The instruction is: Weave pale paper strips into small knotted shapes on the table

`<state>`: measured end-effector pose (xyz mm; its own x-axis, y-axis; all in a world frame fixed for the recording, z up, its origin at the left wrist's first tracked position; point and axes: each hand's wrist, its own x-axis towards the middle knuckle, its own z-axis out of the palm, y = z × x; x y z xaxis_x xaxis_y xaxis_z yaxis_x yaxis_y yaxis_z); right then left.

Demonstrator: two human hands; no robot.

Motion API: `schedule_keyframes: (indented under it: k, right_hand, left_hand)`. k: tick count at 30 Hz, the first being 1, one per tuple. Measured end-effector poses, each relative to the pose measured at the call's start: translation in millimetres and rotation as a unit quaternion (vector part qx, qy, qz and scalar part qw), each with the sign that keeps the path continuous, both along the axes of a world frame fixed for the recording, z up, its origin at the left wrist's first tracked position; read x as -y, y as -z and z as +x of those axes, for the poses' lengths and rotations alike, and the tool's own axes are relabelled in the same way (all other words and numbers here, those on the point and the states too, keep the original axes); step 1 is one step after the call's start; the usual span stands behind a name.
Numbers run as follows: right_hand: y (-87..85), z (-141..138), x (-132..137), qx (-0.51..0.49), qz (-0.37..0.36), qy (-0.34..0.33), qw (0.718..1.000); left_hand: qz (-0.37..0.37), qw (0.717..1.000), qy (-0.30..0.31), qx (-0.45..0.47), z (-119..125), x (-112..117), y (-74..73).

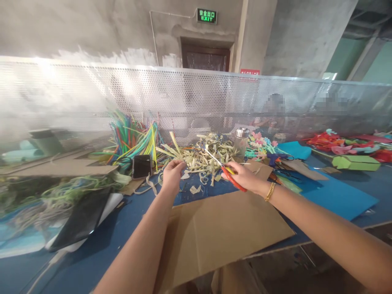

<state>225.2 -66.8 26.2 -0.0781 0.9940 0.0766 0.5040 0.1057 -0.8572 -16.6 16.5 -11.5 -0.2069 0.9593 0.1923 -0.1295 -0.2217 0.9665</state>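
My right hand (241,175) is closed around the handles of scissors (235,184) in red and yellow. Their pale blades point up and left, over a pile of pale green-yellow strips (203,157). To the left, my left hand (173,174) is closed in a pinch close to the pile's edge. Whatever lies between its fingertips is too small to make out; pale strips stick up just behind them. Small scraps (195,189) lie on the blue table between the hands. Below both hands, a flat cardboard sheet (226,228) lies at the table's near edge.
A phone (142,166) stands left of the pile, before colourful pipe cleaners (128,136). A clear bottle (241,143) is behind my right hand. Blue sheets (339,196) and a green block (355,163) lie right. A perforated metal screen (196,94) closes the back; blurred people show beyond.
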Motion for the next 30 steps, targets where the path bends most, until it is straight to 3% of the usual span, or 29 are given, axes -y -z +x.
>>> schedule_keyframes:
  k: [3, 7, 12, 16, 19, 25, 30]
  right_hand:
    - [4.0, 14.2, -11.9, 0.212, 0.089, 0.01, 0.973]
    - [12.8, 5.3, -24.6, 0.257, 0.124, -0.094, 0.954]
    - [19.1, -33.2, -49.2, 0.31, 0.186, -0.274, 0.891]
    - [28.7, -44.1, -82.1, 0.338, 0.138, -0.312, 0.877]
    - [36.8, -33.8, -107.1, 0.336, 0.118, -0.281, 0.891]
    - [44.5, -11.8, -148.3, 0.391, 0.12, -0.13, 0.903]
    - [43.7, -22.4, -168.9, 0.456, 0.096, -0.004, 0.885]
  left_hand:
    - [0.036, 0.994, -0.095, 0.05, -2.3, -1.2, -3.5]
    - [0.109, 0.971, -0.187, 0.099, -5.3, -0.6, -10.2]
    - [0.172, 0.957, -0.215, 0.087, -3.5, 1.9, -14.4]
    - [0.182, 0.959, -0.201, 0.087, -1.2, 0.3, -10.5]
    - [0.178, 0.96, -0.192, 0.096, -1.3, -2.8, -6.0]
    - [0.175, 0.964, -0.163, 0.117, 0.5, -6.3, -1.3]
    - [0.142, 0.976, -0.139, 0.084, 2.3, -7.2, 1.3]
